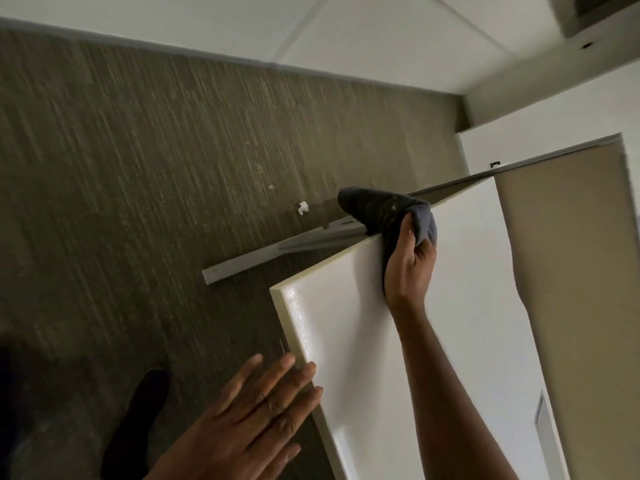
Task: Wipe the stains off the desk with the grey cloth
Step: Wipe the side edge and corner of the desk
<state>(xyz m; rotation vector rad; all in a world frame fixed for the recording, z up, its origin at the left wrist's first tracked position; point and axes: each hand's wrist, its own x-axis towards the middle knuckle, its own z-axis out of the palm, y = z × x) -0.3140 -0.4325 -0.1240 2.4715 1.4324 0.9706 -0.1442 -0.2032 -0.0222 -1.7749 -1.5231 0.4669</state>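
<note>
Brown carpet (pixel 138 168) is lying below 1 white desk (pixel 467 306). 1 grey cloth (pixel 374 209) is being gripped by the R hand (pixel 408 268) & pressed over the desk's far edge. The L hand (pixel 252 410) is being held flat, fingers straight, at the near-left edge. 1 metal rail (pixel 277 252) & 1 white scrap (pixel 303 206) are showing beyond the desk.

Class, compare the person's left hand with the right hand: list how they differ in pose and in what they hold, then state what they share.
The left hand is flat, fingers straight and spread; the right hand curls round the grey cloth. The left hand holds nothing; the right hand grips the cloth. The left hand is at the desk's near edge, the right hand at its far edge. Both are bare.
</note>
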